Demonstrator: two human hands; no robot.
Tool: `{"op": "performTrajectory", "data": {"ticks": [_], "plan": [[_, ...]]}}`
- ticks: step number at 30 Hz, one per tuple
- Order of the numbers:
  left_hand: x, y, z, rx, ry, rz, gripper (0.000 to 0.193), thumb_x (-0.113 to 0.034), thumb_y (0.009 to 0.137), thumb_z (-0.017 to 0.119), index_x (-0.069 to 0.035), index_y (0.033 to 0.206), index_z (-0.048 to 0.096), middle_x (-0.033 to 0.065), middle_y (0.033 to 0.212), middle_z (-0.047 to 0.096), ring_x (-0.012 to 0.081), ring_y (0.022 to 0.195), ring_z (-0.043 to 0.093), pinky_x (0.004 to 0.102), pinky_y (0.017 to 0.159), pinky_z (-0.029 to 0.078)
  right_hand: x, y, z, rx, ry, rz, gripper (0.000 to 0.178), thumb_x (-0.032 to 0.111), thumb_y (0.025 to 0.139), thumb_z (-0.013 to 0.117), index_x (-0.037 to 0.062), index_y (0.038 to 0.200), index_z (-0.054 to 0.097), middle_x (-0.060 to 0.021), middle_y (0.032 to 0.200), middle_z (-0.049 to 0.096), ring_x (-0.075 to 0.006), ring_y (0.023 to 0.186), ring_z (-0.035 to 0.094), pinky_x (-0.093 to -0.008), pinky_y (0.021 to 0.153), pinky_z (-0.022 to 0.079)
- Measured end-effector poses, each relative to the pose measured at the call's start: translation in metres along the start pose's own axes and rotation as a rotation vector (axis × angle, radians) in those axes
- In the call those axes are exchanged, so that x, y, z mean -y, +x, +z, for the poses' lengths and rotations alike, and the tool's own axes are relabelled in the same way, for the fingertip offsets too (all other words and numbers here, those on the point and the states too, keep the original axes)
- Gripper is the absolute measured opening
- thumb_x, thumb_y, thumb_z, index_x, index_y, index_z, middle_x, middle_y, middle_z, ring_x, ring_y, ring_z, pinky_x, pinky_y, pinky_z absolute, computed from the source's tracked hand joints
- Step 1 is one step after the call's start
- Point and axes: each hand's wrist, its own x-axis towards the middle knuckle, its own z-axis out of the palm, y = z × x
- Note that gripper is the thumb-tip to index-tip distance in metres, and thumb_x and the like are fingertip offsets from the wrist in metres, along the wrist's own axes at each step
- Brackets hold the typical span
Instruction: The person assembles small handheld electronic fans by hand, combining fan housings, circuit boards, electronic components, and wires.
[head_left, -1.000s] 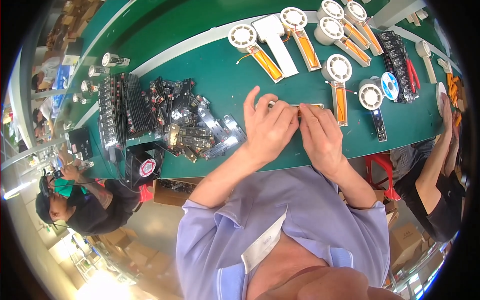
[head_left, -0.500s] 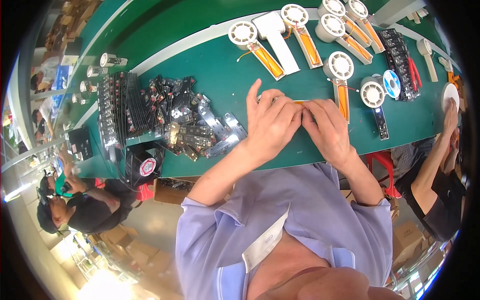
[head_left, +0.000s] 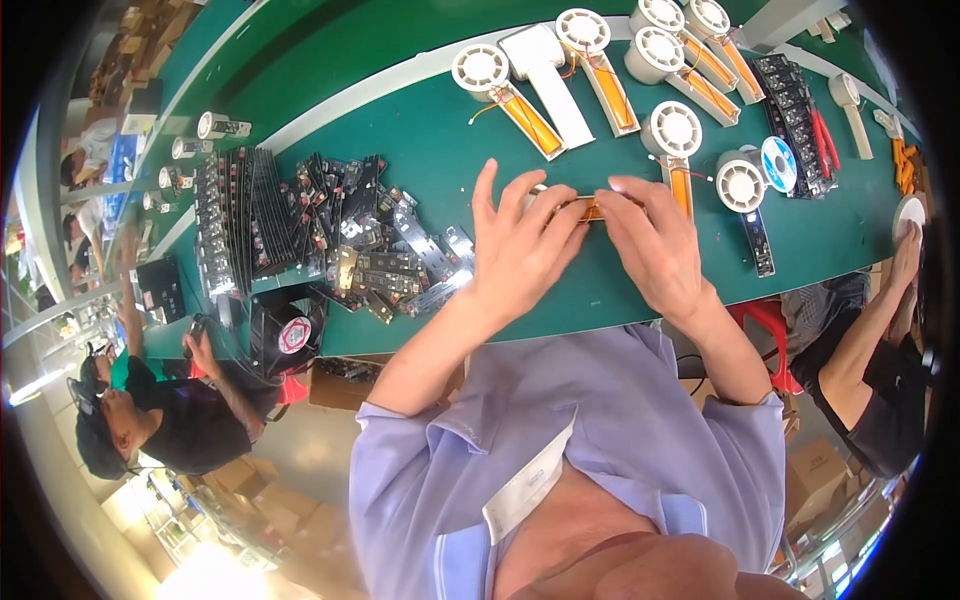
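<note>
Between my two hands lies a white handheld fan with an orange-lined handle point(head_left: 592, 209), mostly covered by my fingers. My left hand point(head_left: 525, 245) curls around its head end, index finger raised. The fingertips of my right hand point(head_left: 655, 245) pinch the other end of the handle. Just beyond my right hand rests another fan point(head_left: 673, 130), its open handle showing orange and thin wires. To the right, a fan with a dark circuit board in its handle point(head_left: 742, 188) leans by a blue-and-white round reel point(head_left: 779, 165).
Left of my hands is a heap of circuit boards point(head_left: 385, 260) beside a stacked row of boards point(head_left: 245, 220). A black blower fan point(head_left: 290, 332) stands at the table's near edge. More fans point(head_left: 480, 68) line the back. Red pliers point(head_left: 824, 145) lie on boards at right. Co-workers sit both sides.
My hands have drawn slightly apart and my fingers have spread, showing more of the orange handle. At the left, a co-worker's arm has lowered toward the table.
</note>
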Motion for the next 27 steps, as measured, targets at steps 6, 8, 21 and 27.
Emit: {"op": "performTrajectory", "data": {"ticks": [6, 8, 21, 27], "plan": [[0.002, 0.003, -0.007, 0.032, -0.111, -0.083, 0.022, -0.011, 0.084, 0.083, -0.010, 0.106, 0.076, 0.0007, 0.113, 0.069, 0.0280, 0.115, 0.058, 0.0545, 0.110, 0.037, -0.011, 0.009, -0.009, 0.128, 0.126, -0.037, 0.039, -0.006, 0.084, 0.078, 0.0036, 0.122, 0.073, -0.0147, 0.123, 0.068, -0.0319, 0.094, 0.069, -0.0392, 0.082, 0.058], [0.000, 0.011, -0.012, 0.071, -0.192, -0.151, 0.022, -0.011, 0.085, 0.082, -0.008, 0.106, 0.076, 0.0013, 0.113, 0.070, 0.0282, 0.113, 0.058, 0.0513, 0.106, 0.040, -0.009, 0.015, -0.011, 0.128, 0.214, -0.017, 0.036, -0.005, 0.086, 0.078, 0.0032, 0.121, 0.073, -0.0145, 0.122, 0.070, -0.0318, 0.096, 0.070, -0.0391, 0.084, 0.058], [0.012, 0.001, -0.004, 0.029, -0.096, 0.024, 0.023, -0.014, 0.084, 0.083, -0.009, 0.105, 0.075, 0.0027, 0.112, 0.071, 0.0260, 0.105, 0.062, 0.0447, 0.097, 0.044, -0.021, 0.030, -0.015, 0.199, 0.253, 0.121, 0.029, -0.002, 0.088, 0.078, -0.0002, 0.117, 0.074, -0.0128, 0.112, 0.077, -0.0310, 0.099, 0.071, -0.0392, 0.086, 0.058], [-0.002, 0.010, -0.005, 0.064, -0.136, -0.248, 0.018, -0.012, 0.083, 0.081, -0.010, 0.099, 0.072, 0.0030, 0.106, 0.070, 0.0265, 0.105, 0.062, 0.0435, 0.099, 0.041, -0.028, 0.033, -0.018, 0.216, 0.160, -0.161, 0.030, -0.002, 0.087, 0.079, 0.0001, 0.117, 0.074, -0.0131, 0.116, 0.076, -0.0322, 0.100, 0.071, -0.0400, 0.086, 0.059]]}}
